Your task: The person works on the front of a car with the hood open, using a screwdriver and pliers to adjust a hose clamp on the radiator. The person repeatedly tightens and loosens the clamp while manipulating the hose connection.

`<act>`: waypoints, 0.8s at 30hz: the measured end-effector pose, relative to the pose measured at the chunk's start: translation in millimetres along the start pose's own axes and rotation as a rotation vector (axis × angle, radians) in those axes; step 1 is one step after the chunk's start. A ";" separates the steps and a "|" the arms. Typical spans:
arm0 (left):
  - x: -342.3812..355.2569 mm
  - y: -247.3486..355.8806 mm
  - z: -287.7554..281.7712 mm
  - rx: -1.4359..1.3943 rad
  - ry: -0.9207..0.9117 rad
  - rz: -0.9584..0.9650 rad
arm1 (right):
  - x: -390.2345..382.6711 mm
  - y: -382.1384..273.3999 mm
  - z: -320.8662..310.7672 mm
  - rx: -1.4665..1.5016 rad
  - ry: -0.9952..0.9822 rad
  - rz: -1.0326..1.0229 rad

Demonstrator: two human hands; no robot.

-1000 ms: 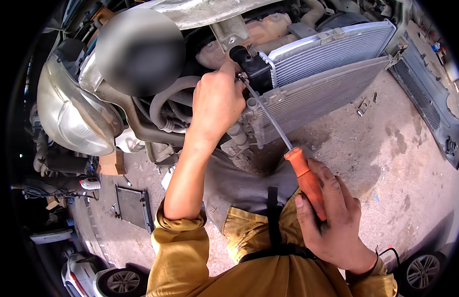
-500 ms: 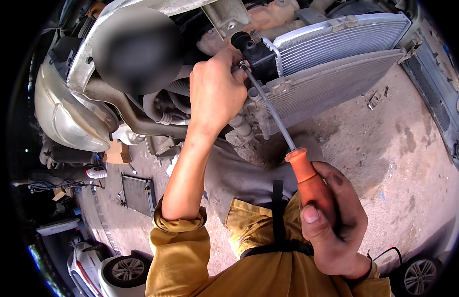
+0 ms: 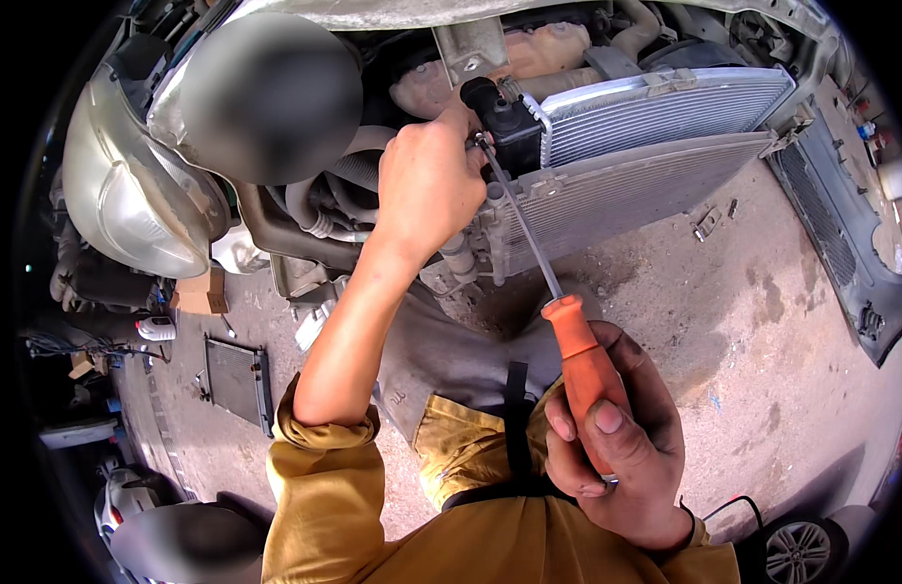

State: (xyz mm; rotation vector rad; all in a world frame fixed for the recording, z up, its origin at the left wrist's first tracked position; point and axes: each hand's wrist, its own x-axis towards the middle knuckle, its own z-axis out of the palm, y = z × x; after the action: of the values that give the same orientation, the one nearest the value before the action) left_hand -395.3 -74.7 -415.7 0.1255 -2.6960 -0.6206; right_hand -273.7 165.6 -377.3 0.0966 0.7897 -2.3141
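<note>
My right hand (image 3: 631, 438) is closed round the orange handle of a long-shafted screwdriver (image 3: 589, 375), thumb lying along the grip. The shaft slants up and left to a small metal piece (image 3: 481, 142), perhaps a clamp screw, beside the fingers of my left hand (image 3: 429, 185). That hand is closed, its fingertips partly hidden; what they pinch I cannot make out. Just right of them are a black plastic radiator tank (image 3: 517, 136) and a black hose end (image 3: 478, 94). A silver radiator (image 3: 665, 112) extends right from the tank.
A grey finned condenser (image 3: 626, 204) hangs below the radiator. At the left are a headlight (image 3: 129, 200) and bare bodywork. A removed radiator (image 3: 239, 382), a cardboard box (image 3: 200, 292) and a white bottle (image 3: 157, 329) are on the ground. A grey bumper (image 3: 840, 224) stands at the right.
My right hand's fingers have shifted round the screwdriver handle, whose butt end now shows. My left hand stays by the screwdriver's tip. The whole view has moved slightly.
</note>
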 end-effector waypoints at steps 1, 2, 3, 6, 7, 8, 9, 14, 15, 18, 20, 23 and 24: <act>-0.4 0.2 -0.4 0.017 -0.022 -0.019 | -0.4 -4.0 1.7 -0.005 0.020 0.010; -1.7 0.3 -2.9 0.040 -0.049 -0.038 | -0.2 -5.5 3.2 -0.123 0.033 -0.004; -0.9 -0.3 -6.6 0.057 -0.078 -0.035 | 0.6 -6.7 4.2 -0.240 0.047 -0.020; 0.0 1.1 -11.7 0.077 -0.153 -0.049 | -2.7 -6.2 -3.1 -0.623 0.062 -0.151; 0.7 5.6 -16.7 0.076 -0.203 -0.054 | 0.0 -1.5 -5.4 -0.723 0.057 -0.249; 1.5 6.4 -17.0 0.092 -0.216 -0.046 | 1.1 0.3 -6.0 -0.822 0.053 -0.349; 2.6 7.1 -17.2 0.108 -0.229 -0.036 | -1.0 -3.2 -2.5 -0.890 0.083 -0.359; -3.1 -5.9 -7.1 0.146 -0.118 0.090 | -6.6 -20.7 10.6 -1.886 0.057 -0.463; -4.7 -5.6 -4.7 0.145 -0.087 0.089 | -7.4 -21.2 12.6 -1.999 0.064 -0.436; -6.3 -7.0 -2.8 0.134 -0.033 0.100 | -1.7 -22.2 14.7 -1.883 0.026 -0.341; -6.7 -7.9 -0.3 0.131 -0.012 0.118 | 2.9 -25.5 14.4 -1.698 0.018 -0.234; -7.9 -8.2 1.7 0.146 0.017 0.149 | 7.3 -30.0 12.1 -1.507 -0.044 -0.233; -7.3 -8.9 2.7 0.152 0.021 0.153 | 8.3 -30.4 10.2 -1.457 -0.071 -0.257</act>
State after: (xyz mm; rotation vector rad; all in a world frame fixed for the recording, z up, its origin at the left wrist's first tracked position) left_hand -389.5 -80.4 -424.3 -0.0352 -2.6987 -0.3670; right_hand -297.8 172.7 -355.6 -0.7419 2.2800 -1.3996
